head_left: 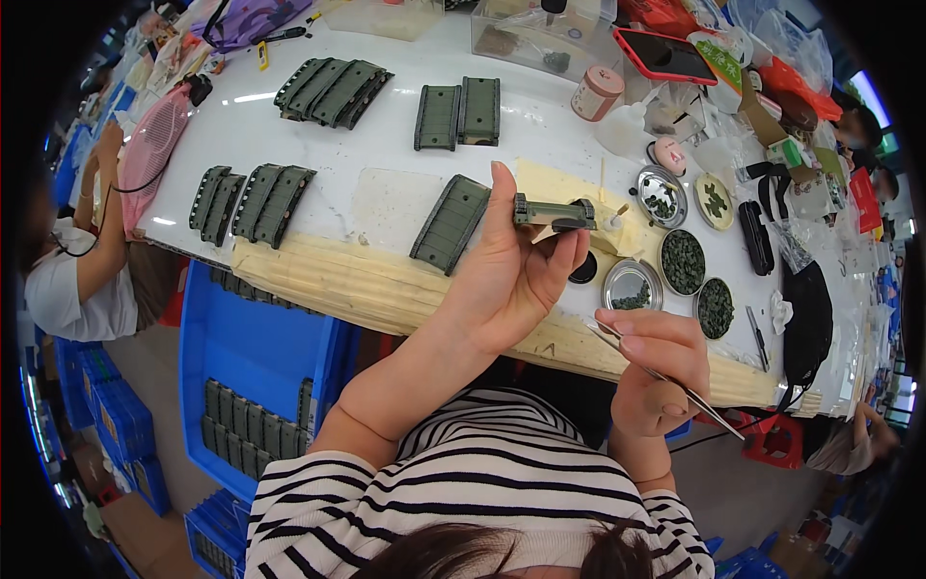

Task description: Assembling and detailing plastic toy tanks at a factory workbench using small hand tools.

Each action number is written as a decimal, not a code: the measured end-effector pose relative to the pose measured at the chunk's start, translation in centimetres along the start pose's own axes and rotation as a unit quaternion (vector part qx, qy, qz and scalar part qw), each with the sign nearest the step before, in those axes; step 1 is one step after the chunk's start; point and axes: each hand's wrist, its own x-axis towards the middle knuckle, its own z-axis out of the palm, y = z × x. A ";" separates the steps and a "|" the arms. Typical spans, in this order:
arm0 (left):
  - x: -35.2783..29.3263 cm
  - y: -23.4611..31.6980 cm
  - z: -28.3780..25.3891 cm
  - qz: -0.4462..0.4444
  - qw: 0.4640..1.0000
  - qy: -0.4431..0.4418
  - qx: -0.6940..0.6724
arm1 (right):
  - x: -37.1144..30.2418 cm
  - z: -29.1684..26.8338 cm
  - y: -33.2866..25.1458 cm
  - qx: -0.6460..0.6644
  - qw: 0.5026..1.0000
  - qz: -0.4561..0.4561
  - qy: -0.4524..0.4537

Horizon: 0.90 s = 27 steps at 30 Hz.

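Note:
My left hand (511, 270) is raised over the table's near edge, its fingers and thumb closed on a small dark green moulded part (555, 214) with a black underside. In my right hand (661, 362) is a pair of metal tweezers (666, 379), tips pointing up and left toward the left hand. Whether anything sits between the tips is too small to tell. Just left of the left hand lies a curved green ribbed panel (450, 224). Beyond the tweezers stand a round metal dish (632, 287) of small green pieces and two fuller round containers (683, 262) of dark green pieces.
More green panels (333, 92) lie in groups across the white table (376, 145). A blue crate (198, 338) with panels stands below the table's left front. A pink jar (597, 93), a red-edged phone (664, 56) and bags crowd the back right. Another person (92, 261) sits at left.

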 end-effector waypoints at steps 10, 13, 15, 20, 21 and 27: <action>0.1 -0.2 0.1 0.010 1.000 0.018 0.011 | -0.2 -0.5 0.3 -0.008 1.000 -0.024 -0.017; 0.1 -0.2 -0.2 0.011 1.000 0.015 0.018 | -0.4 -0.5 0.2 -0.003 1.000 0.011 -0.007; -0.1 -0.5 0.0 0.038 0.998 0.030 0.041 | -0.4 -0.2 0.2 -0.016 0.999 0.036 0.014; -1.8 -3.6 0.2 0.142 0.968 0.030 0.205 | 0.7 1.2 1.3 -0.087 0.994 0.043 0.043; -2.2 -4.4 0.2 0.153 0.960 0.008 0.236 | 0.7 1.5 1.6 -0.090 0.994 0.036 0.053; -3.8 -5.6 -2.1 0.132 0.971 -0.104 0.169 | 0.6 0.4 1.6 0.063 0.994 0.083 0.024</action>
